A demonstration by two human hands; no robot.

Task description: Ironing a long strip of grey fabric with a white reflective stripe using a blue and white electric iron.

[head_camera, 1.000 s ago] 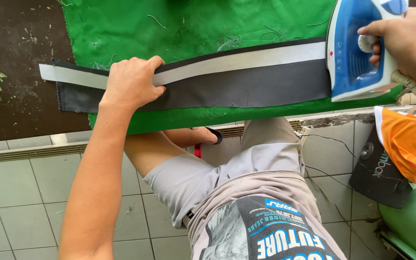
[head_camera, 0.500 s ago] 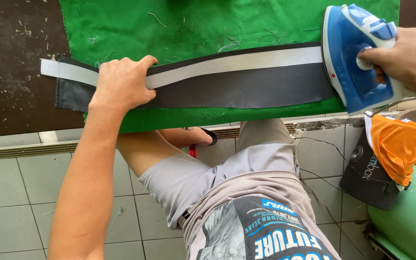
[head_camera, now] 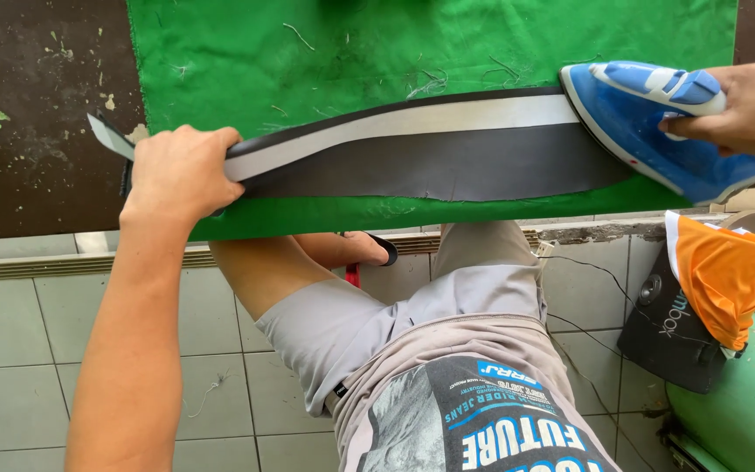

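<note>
View from above, looking down at a work surface. A long, curved strip of black fabric with a pale grey band along its upper edge (head_camera: 412, 149) lies flat on a bright green cloth (head_camera: 377, 52) that covers the dark brown tabletop (head_camera: 37, 105). The strip runs from nine o'clock to three o'clock, bowing slightly upward in the middle; its black part is matte and smooth, the grey band narrow and even, tapering to a point past the left end. Loose thread ends lie scattered on the green cloth at twelve o'clock of the strip.

The left hand (head_camera: 181, 170) presses on the strip's left end, fingers curled down over its upper edge, pinning it to the cloth. The right hand (head_camera: 744, 105), at three o'clock, is wrapped closed around the handle of a blue and white electric iron (head_camera: 657, 127), whose tip rests on the strip's right end.

At five o'clock, below the table edge, an orange cloth (head_camera: 727, 271) is draped over a black box (head_camera: 670, 328) beside a green rounded container (head_camera: 744, 402) on a grey tiled floor (head_camera: 10, 350).
</note>
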